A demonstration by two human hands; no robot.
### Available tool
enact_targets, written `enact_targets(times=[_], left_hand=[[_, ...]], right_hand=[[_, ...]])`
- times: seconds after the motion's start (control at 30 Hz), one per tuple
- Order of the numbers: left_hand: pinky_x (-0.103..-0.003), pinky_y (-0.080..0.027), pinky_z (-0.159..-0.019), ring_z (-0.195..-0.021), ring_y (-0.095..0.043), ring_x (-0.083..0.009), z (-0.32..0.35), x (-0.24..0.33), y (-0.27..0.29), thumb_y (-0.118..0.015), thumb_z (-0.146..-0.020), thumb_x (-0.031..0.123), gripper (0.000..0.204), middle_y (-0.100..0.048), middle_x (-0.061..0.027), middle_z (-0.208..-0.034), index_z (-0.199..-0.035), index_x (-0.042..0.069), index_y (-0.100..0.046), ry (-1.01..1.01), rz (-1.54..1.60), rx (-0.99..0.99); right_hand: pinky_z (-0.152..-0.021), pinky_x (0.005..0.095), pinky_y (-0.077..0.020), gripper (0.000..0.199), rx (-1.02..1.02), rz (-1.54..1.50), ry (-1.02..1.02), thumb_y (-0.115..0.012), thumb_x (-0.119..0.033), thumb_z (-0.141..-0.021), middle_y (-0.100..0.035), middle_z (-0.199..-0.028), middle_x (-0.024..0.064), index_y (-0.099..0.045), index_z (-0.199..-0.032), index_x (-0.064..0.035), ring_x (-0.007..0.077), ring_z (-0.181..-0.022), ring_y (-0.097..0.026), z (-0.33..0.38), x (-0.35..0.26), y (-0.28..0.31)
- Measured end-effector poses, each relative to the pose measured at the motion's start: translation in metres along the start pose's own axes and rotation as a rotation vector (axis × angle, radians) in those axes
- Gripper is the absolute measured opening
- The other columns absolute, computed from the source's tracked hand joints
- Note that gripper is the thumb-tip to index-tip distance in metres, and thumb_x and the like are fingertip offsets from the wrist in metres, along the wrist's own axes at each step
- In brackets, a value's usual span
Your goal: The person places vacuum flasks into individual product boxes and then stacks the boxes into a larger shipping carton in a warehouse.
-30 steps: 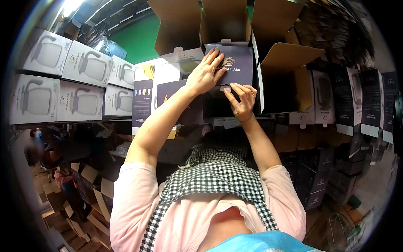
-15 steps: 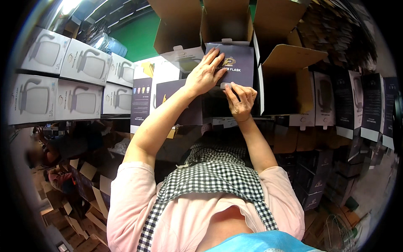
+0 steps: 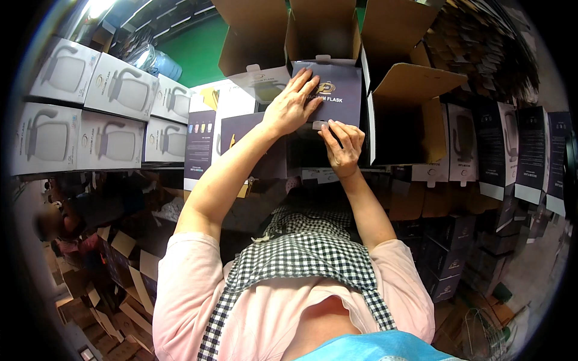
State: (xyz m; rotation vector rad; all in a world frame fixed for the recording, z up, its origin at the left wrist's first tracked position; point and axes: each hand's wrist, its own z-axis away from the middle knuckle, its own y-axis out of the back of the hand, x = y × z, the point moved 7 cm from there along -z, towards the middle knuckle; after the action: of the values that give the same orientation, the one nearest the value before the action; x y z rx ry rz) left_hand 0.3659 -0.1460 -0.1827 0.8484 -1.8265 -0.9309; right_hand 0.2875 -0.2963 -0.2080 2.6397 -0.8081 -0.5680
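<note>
In front of me stands a dark purple-grey flask box [image 3: 340,111] with a pale emblem on its face. My left hand [image 3: 293,105] lies across the box's upper left part, fingers stretched out over the panel. At the box's lower edge, my right hand [image 3: 342,144] pinches a small pale tab [image 3: 320,126] between thumb and fingertips. Another dark box [image 3: 241,129] lies beneath my left forearm. Right beside the flask box is an open cardboard box [image 3: 409,120] with a raised flap and a dark inside.
White boxes with a jug picture [image 3: 114,138] are stacked at the left. More open brown cartons [image 3: 322,36] stand behind. Dark and white flask boxes [image 3: 500,144] line the right. A person [image 3: 66,219] is at the lower left, near cardboard cartons [image 3: 123,283].
Both hands keep nearly the same place on the box. The right hand's fingers and the tab have shifted very slightly; the whole view has moved a little left.
</note>
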Motion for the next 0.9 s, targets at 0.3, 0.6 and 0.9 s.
enact_targets(times=[0.3,0.6,0.9], left_hand=[[-0.04,-0.033,-0.115,-0.142,-0.035,-0.0339,0.002,0.0,0.0,-0.061,-0.096,0.029,0.05,-0.042,-0.0213,-0.148,-0.137,0.004,-0.051,-0.018,-0.02,0.019],[-0.05,-0.028,-0.116,-0.144,-0.031,-0.0377,-0.001,-0.006,-0.005,-0.057,-0.098,0.03,0.052,-0.035,-0.0251,-0.151,-0.14,0.0,-0.047,-0.03,0.022,-0.043],[-0.028,-0.055,-0.071,-0.072,-0.069,-0.0171,0.038,-0.234,0.178,-0.051,-0.099,0.007,0.018,-0.07,-0.0116,-0.077,-0.099,-0.004,-0.065,0.524,0.536,0.63]], right_hand=[[-0.085,0.036,-0.0446,0.022,0.01,-0.004,-0.021,-0.078,-0.012,-0.079,-0.068,-0.105,0.0041,-0.073,-0.1,-0.0069,0.0197,-0.096,-0.064,-0.001,0.002,-0.002],[-0.083,0.0346,-0.0396,0.027,-0.124,0.071,-0.087,-0.08,-0.022,-0.077,-0.066,-0.101,0.0016,-0.077,-0.103,-0.0127,0.0188,-0.088,-0.058,-0.029,-0.003,-0.008],[-0.1,0.0404,-0.0384,0.028,-0.265,0.337,-0.22,-0.076,-0.032,-0.083,-0.067,-0.106,0.0049,-0.074,-0.1,-0.0092,0.0233,-0.104,-0.062,-0.046,-0.001,-0.024]])
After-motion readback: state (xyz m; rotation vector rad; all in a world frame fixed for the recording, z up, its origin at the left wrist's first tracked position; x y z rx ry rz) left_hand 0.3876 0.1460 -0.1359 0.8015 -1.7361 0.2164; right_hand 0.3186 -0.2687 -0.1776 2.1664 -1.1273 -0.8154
